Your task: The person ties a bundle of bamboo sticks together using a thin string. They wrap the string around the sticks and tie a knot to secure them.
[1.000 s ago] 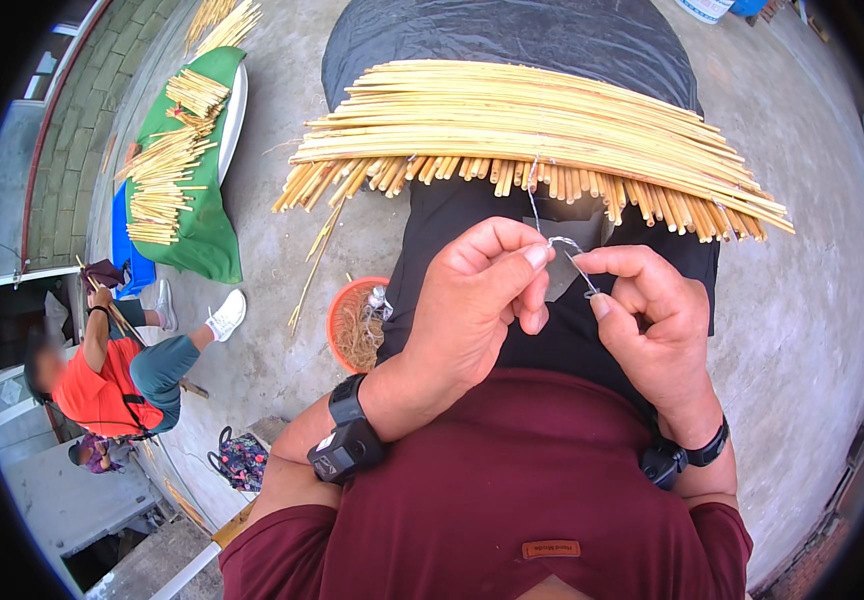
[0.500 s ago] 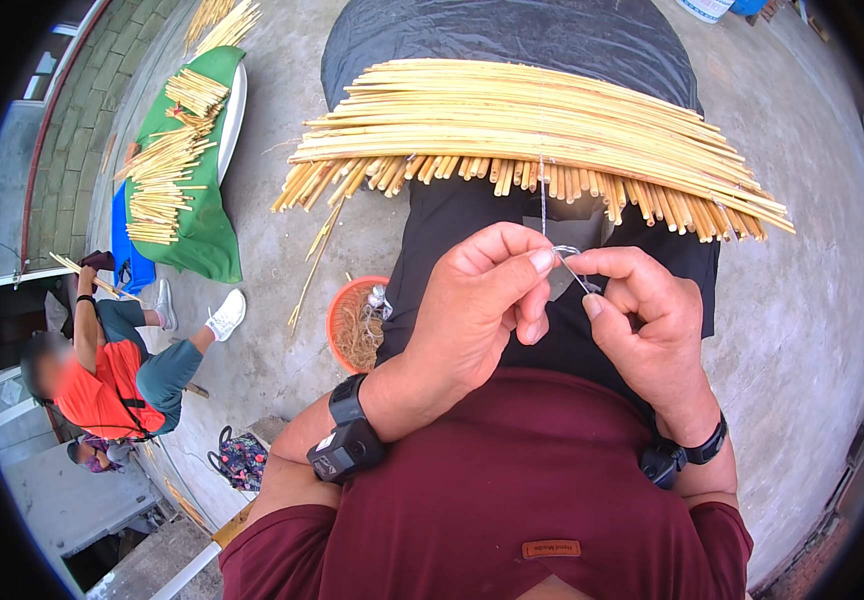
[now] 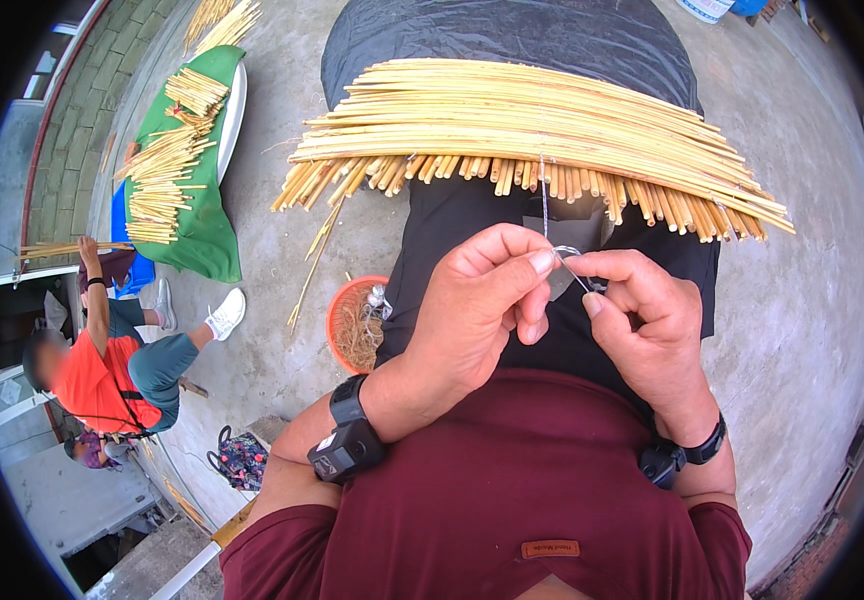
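Observation:
A wide mat of pale yellow stalks (image 3: 512, 115) lies across a table under a dark plastic cover (image 3: 512, 35), with a layer of cut stalk ends showing along its near edge. From that edge a thin whitish string (image 3: 544, 205) runs down toward me over my dark trousers. My left hand (image 3: 487, 290) pinches the string between thumb and forefinger. Close beside it, my right hand (image 3: 647, 320) grips the string's trailing part with thumb and bent forefinger. Between the fingertips the string forms a small loop (image 3: 568, 251). Whether it is knotted there, I cannot tell.
An orange basket (image 3: 333, 318) with fibres inside stands on the concrete floor left of my legs. Farther left, bundles of short stalks (image 3: 167, 180) lie on a green cloth (image 3: 214, 235). A seated person in an orange shirt (image 3: 102, 385) holds several stalks. A patterned bag (image 3: 240, 458) is nearby.
My hands and the string stay almost in place. At the left, the seated person's raised hand has lifted and carried the stalks toward the green cloth.

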Action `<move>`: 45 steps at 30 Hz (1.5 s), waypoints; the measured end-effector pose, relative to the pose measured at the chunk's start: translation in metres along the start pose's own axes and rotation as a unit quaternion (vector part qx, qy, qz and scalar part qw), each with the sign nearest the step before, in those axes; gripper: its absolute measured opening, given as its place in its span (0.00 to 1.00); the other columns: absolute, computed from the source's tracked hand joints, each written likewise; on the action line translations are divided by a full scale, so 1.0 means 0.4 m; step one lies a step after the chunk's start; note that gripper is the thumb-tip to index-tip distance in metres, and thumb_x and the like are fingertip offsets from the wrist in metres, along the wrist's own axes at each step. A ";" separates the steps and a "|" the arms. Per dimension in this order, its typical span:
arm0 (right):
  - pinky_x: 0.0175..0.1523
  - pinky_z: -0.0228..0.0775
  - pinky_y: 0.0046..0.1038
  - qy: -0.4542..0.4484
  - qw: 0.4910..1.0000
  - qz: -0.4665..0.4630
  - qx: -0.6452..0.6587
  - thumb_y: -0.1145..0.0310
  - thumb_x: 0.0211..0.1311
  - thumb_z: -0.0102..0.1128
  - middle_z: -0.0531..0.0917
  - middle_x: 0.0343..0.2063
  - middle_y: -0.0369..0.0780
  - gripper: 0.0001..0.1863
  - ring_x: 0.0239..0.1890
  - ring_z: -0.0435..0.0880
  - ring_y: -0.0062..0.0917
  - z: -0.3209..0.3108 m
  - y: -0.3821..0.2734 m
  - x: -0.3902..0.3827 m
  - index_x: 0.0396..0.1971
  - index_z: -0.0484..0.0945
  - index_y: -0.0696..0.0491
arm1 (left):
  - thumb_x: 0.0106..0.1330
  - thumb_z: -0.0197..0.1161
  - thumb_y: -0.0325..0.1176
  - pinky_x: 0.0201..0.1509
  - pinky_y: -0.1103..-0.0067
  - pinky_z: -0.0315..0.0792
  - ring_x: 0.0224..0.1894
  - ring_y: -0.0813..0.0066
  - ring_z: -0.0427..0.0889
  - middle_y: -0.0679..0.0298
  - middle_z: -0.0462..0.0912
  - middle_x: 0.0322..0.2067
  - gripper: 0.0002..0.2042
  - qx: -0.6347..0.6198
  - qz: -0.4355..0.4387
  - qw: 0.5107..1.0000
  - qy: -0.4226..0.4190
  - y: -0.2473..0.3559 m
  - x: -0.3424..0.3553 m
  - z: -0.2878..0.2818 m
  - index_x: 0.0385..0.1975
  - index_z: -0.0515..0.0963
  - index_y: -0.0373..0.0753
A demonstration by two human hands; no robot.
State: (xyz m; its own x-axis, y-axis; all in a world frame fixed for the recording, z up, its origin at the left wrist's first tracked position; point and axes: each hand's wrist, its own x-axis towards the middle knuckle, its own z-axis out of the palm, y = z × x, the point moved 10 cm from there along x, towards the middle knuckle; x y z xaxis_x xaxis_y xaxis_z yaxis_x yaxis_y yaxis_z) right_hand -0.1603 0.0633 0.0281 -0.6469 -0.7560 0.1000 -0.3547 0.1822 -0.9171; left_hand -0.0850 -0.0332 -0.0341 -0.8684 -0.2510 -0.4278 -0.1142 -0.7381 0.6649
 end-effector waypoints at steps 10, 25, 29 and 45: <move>0.20 0.55 0.19 0.007 1.000 0.000 -0.003 0.83 0.48 0.60 0.64 0.08 0.31 0.16 0.11 0.61 0.13 -0.017 -0.002 -0.003 0.39 0.80 0.53 | 0.68 0.55 0.28 0.21 0.85 0.67 0.16 0.83 0.69 0.67 0.73 0.18 0.04 -0.032 0.017 0.999 -0.008 0.009 0.002 0.001 0.33 0.74 0.35; 0.20 0.50 0.17 0.000 1.000 -0.019 0.001 0.84 0.49 0.58 0.62 0.10 0.28 0.17 0.13 0.58 0.10 -0.003 -0.007 -0.003 0.40 0.80 0.55 | 0.67 0.55 0.28 0.23 0.85 0.68 0.17 0.83 0.71 0.67 0.74 0.19 0.04 -0.029 0.015 0.999 -0.011 -0.002 0.002 0.005 0.33 0.73 0.36; 0.20 0.58 0.19 -0.005 1.000 -0.017 -0.020 0.81 0.49 0.60 0.66 0.08 0.32 0.17 0.10 0.65 0.15 -0.004 -0.003 0.000 0.41 0.80 0.51 | 0.68 0.55 0.29 0.22 0.85 0.68 0.17 0.83 0.71 0.67 0.74 0.20 0.04 -0.024 0.012 1.000 -0.009 -0.005 0.002 0.004 0.33 0.74 0.36; 0.23 0.68 0.24 0.017 0.986 -0.104 -0.129 0.79 0.50 0.60 0.79 0.17 0.36 0.17 0.17 0.79 0.24 0.004 -0.042 0.000 0.42 0.79 0.51 | 0.67 0.56 0.29 0.23 0.86 0.68 0.18 0.83 0.71 0.67 0.74 0.20 0.03 -0.014 0.023 0.999 -0.017 0.003 0.005 0.004 0.33 0.73 0.37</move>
State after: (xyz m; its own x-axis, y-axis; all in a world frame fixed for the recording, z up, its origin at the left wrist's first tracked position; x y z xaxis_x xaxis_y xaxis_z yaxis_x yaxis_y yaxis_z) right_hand -0.1535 0.0593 0.0428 -0.5615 -0.7739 0.2927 -0.6402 0.1822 -0.7463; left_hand -0.0876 -0.0336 -0.0329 -0.8882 -0.2642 -0.3760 -0.0607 -0.7436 0.6658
